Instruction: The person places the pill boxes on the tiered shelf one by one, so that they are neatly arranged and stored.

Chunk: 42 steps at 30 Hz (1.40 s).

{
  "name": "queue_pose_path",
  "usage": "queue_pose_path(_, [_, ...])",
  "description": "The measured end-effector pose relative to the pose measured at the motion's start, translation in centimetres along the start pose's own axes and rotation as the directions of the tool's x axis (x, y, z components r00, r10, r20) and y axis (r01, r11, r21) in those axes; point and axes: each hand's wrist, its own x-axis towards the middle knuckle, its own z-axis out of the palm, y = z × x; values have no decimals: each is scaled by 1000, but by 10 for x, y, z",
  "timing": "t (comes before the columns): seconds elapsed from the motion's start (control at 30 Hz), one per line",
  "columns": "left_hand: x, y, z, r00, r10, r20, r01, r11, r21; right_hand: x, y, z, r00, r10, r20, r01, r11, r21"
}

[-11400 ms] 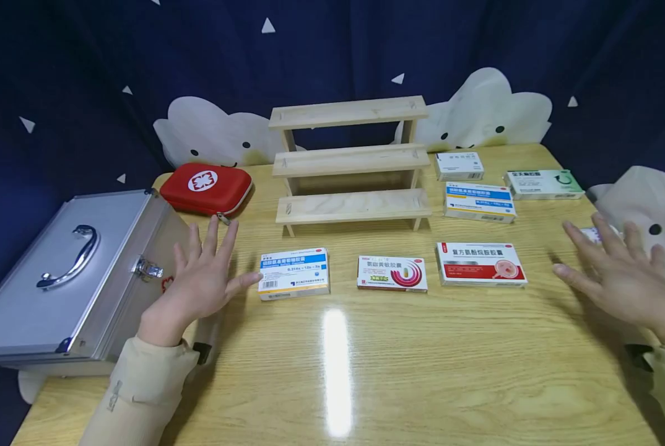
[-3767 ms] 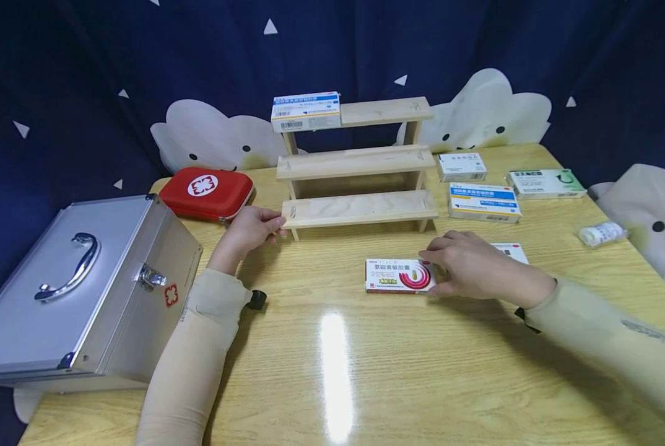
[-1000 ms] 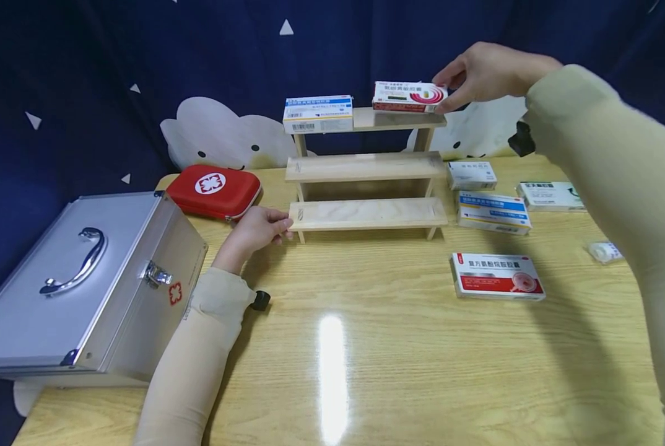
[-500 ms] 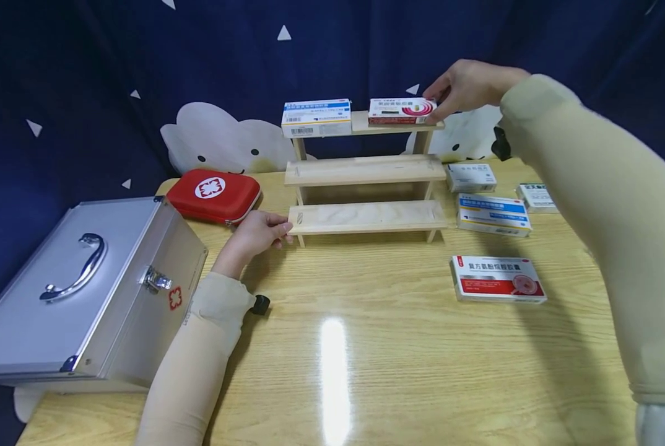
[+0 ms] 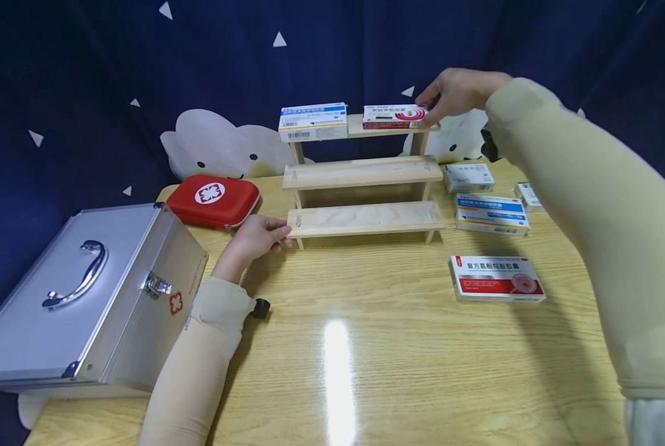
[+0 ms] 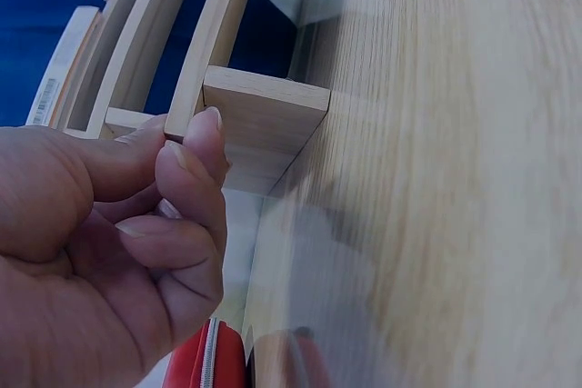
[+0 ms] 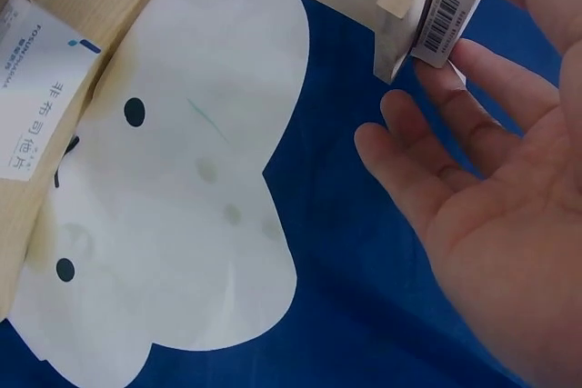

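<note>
A three-step wooden rack point(image 5: 366, 218) stands at the back of the table. My left hand point(image 5: 260, 232) pinches the left end of its lowest shelf; the left wrist view shows thumb and fingers point(image 6: 182, 156) closed on the board's end point(image 6: 264, 120). A blue-and-white medicine box point(image 5: 312, 121) lies on the left of the top shelf. A red-and-white medicine box point(image 5: 388, 116) lies on the right of that shelf. My right hand point(image 5: 452, 93) is at its right end, fingers straight and touching the box's barcode end point(image 7: 450, 15), palm point(image 7: 509, 215) open.
A silver case point(image 5: 76, 291) fills the table's left side, with a red first-aid pouch point(image 5: 212, 198) behind it. Right of the rack lie a white box point(image 5: 467, 177), a blue-and-white box point(image 5: 491, 214) and a red-and-white box point(image 5: 496, 279). Cloud cushions point(image 5: 221, 145) line the back edge.
My right hand has lowered the red-and-white box onto the top shelf and its fingers have loosened. The left hand has stayed on the lowest shelf.
</note>
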Motion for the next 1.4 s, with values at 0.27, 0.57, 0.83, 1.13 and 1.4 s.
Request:
queue_pose_path(0.27, [0,1,-1,1000,1,-5,-1,1000,5,2,-3,0,1000,11,20,-11,1000,-1])
queue_pose_path(0.57, [0,-1,-4,1000,-4,-7,4,1000,26,3,-7,1,999,6,39,-5,1000,-7])
queue_pose_path(0.83, [1,-3,-4,1000,-2,-11,2,999,36,3,-8,1,999,19,49,-19,1000,-6])
queue_pose_path(1.13, [4,-4,-3,1000,8,-7,-8,999,36,1,-7,0,998,33,56,-33,999,2])
queue_pose_path(1.4, [9,2,0,1000,18,14,-19,999,45,-20,3,-10,1000,2,2,-2,1000,-18])
